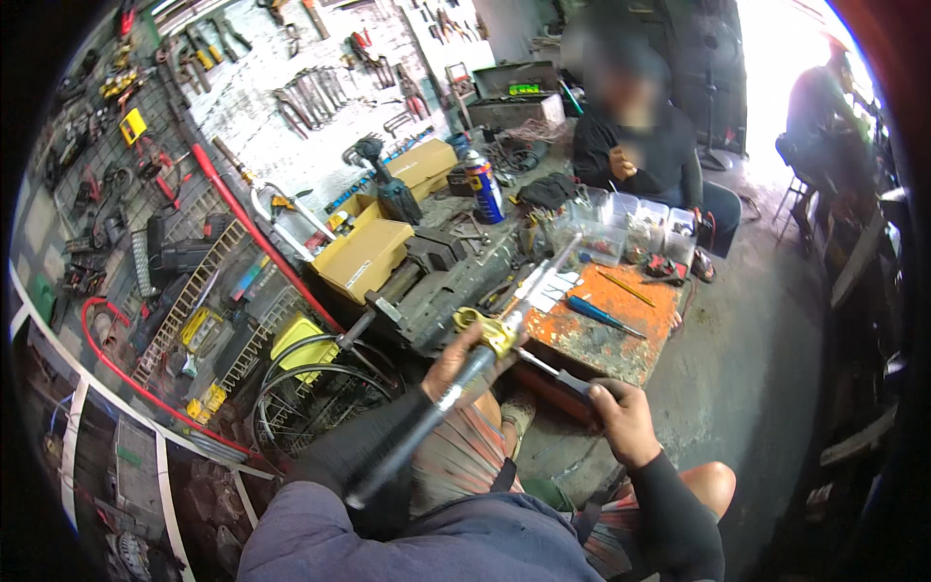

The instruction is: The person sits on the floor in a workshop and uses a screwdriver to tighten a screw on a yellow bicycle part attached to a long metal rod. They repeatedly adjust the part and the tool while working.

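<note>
A long silver-and-black metal shaft [412, 441] slants across my lap toward the bench, with a gold-coloured metal fitting [497, 335] about midway along it. My left hand [449, 371] is closed around the shaft just below the fitting. Gripped by its dark handle in my right hand [626, 425] is a screwdriver [572, 382]. Its thin steel blade reaches to the fitting from the right, but the tip's exact contact is hidden. Beyond lies the worn orange bench top [621, 338], bearing a blue-handled screwdriver [603, 317] and a yellow pencil [626, 286].
A bench vise [427, 291] stands ahead, beside a cardboard box [364, 257] and a blue spray can [483, 189]. Clear plastic bins [645, 228] hold small parts. Another person [635, 145] sits across the bench. At left are a spoked wheel [310, 388] and a red hose [257, 228].
</note>
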Available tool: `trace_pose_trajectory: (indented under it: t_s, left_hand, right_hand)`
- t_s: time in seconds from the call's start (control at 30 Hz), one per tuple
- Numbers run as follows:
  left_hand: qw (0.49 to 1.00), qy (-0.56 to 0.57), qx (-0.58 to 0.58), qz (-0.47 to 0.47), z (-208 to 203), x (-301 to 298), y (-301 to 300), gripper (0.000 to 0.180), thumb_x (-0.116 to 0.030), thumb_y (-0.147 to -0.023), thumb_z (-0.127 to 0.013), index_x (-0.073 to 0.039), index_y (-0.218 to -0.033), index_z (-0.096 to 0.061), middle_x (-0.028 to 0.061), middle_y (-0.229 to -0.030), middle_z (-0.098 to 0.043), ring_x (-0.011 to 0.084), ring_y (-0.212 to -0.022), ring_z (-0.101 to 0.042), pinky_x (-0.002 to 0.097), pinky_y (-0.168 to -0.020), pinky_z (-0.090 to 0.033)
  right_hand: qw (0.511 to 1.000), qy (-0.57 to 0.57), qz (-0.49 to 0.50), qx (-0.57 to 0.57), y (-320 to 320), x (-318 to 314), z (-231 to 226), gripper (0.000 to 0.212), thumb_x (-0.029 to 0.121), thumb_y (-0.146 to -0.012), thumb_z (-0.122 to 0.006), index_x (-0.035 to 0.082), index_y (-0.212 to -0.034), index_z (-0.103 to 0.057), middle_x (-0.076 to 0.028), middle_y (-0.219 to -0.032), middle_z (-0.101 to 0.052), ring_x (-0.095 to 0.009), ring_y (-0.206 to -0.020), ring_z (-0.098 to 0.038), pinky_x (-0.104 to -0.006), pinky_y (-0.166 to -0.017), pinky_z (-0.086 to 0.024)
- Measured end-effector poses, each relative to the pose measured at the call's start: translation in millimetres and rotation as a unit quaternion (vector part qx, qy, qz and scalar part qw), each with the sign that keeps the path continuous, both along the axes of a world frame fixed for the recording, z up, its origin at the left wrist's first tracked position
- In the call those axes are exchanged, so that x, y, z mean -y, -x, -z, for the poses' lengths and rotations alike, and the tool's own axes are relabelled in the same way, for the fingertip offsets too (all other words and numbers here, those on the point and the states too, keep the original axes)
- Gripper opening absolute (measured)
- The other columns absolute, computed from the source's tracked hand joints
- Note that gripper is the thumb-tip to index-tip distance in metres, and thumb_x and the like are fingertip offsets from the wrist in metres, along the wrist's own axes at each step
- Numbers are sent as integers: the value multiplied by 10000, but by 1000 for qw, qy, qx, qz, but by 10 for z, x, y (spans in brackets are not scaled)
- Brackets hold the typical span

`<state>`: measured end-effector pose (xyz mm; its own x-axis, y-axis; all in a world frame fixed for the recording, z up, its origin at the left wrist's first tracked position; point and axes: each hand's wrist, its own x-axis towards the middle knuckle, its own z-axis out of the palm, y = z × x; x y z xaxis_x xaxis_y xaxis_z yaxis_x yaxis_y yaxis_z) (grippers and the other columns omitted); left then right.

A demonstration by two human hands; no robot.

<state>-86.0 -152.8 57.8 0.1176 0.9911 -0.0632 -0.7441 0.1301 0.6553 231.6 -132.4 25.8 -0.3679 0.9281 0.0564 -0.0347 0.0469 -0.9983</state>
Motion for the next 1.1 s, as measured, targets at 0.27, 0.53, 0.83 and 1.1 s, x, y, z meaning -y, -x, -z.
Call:
trace_pose_trajectory:
  t_s: [0.27, 0.53, 0.83, 1.1]
  left_hand:
    - [1000, -26, -10, 4, 17, -278, -57, 487, -266, -908, -791, -46, -1322, -660, 214, -1482, -637, 363, -1411, -607, 528, -1212, -494]
    - [987, 20, 113, 108, 666, -121, -85, 499, -270, -970, -732, -102, -1427, -623, 264, -1487, -619, 453, -1406, -593, 579, -1183, -516]
    - [973, 47, 224, -18, 921, -30, 78, 627, -259, -1036, -687, 104, -1497, -465, 281, -1460, -591, 461, -1430, -553, 489, -1124, -603]
    - [945, -95, 292, 109, 448, -586, -204, 717, -358, -1024, -682, 104, -1524, -457, 240, -1460, -631, 352, -1334, -660, 475, -1174, -558]
  right_hand:
    - [966, -210, 86, 125, -53, -94, -35, 297, 46, -919, -789, -57, -1183, -700, -118, -961, -727, -234, -878, -693, -383, -879, -572]
    - [899, 385, -131, -163, -242, -129, 124, 226, 257, -1086, -561, 74, -1181, -652, -111, -818, -652, -155, -510, -458, -305, -489, -367]
    - [939, 119, -23, -322, 267, 109, -63, 416, 237, -983, -819, 45, -1302, -633, -216, -1338, -700, -275, -1008, -753, -370, -874, -624]
    - [958, -180, 156, -161, 377, -361, -342, 462, 296, -1000, -816, -37, -1270, -643, -83, -977, -702, -162, -844, -687, -328, -751, -573]
